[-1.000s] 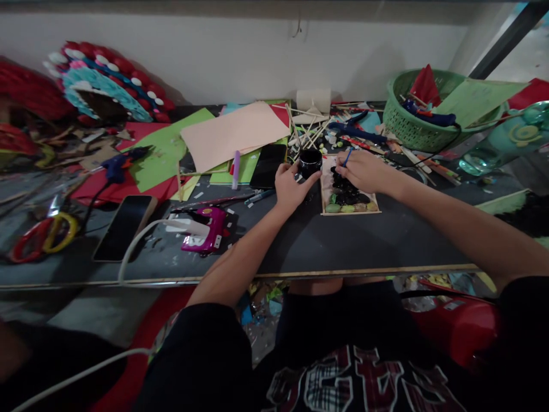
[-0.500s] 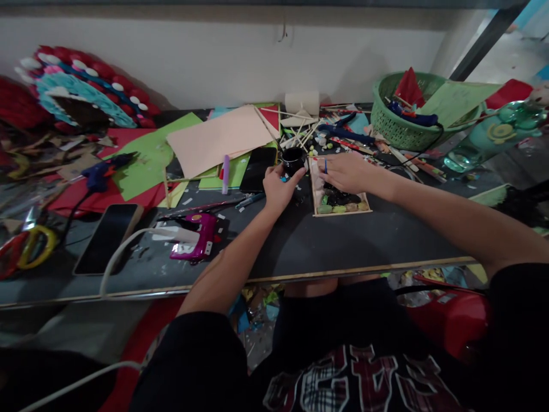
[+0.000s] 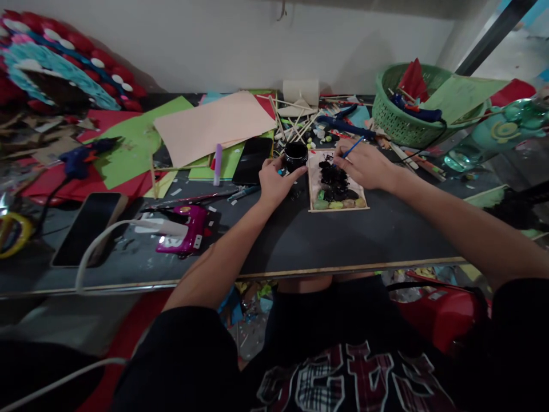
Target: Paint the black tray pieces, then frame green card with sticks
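Note:
My left hand [image 3: 277, 180] is wrapped round a small black jar [image 3: 295, 155] standing on the dark table, with a thin stick rising from its far side. In my right hand [image 3: 364, 165] is a thin blue brush [image 3: 353, 147], pinched between the fingers over a small framed panel [image 3: 315, 197]. The brush's tip is hidden by my fingers. Glossy black paint [image 3: 335, 182] covers the panel's middle, and green and yellowish stones [image 3: 337, 204] line its near edge. The panel lies just right of the jar.
Coloured paper [image 3: 214, 123], a dark phone [image 3: 253, 160] and a purple glue pen [image 3: 218, 165] lie left of the jar. Nearer left are a magenta device [image 3: 184, 230] and another phone [image 3: 90, 229]. Behind right stand a green basket [image 3: 403, 123] and a bottle [image 3: 476, 140].
My right hand has moved slightly up and right, uncovering more of the black paint and showing the blue brush. The whole view has shifted a little; my left hand stays at the jar.

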Action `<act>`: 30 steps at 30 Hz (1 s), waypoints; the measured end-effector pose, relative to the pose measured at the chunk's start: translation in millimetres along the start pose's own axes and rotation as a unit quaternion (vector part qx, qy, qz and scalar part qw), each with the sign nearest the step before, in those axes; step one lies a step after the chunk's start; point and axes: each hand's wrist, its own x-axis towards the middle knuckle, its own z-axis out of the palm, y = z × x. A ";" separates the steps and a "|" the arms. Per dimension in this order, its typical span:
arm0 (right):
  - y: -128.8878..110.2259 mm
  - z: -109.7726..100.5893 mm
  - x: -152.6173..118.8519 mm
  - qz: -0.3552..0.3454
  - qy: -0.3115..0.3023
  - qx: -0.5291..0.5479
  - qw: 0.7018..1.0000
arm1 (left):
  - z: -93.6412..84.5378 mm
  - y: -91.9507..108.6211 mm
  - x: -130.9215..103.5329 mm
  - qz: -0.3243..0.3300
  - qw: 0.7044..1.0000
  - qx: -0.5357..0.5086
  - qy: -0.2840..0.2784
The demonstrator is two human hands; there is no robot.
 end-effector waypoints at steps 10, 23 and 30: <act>-0.3 11.0 -0.9 -0.045 -0.028 -0.042 0.998 | -3.6 5.0 -1.2 -0.018 1.000 0.002 -0.010; 3.8 25.5 -4.1 -0.065 -0.005 -0.060 0.996 | -8.5 15.3 -2.3 -0.009 0.999 0.032 -0.009; 0.9 17.5 -13.1 -0.058 0.020 -0.059 0.996 | -5.8 9.3 -1.6 0.000 1.000 0.011 -0.004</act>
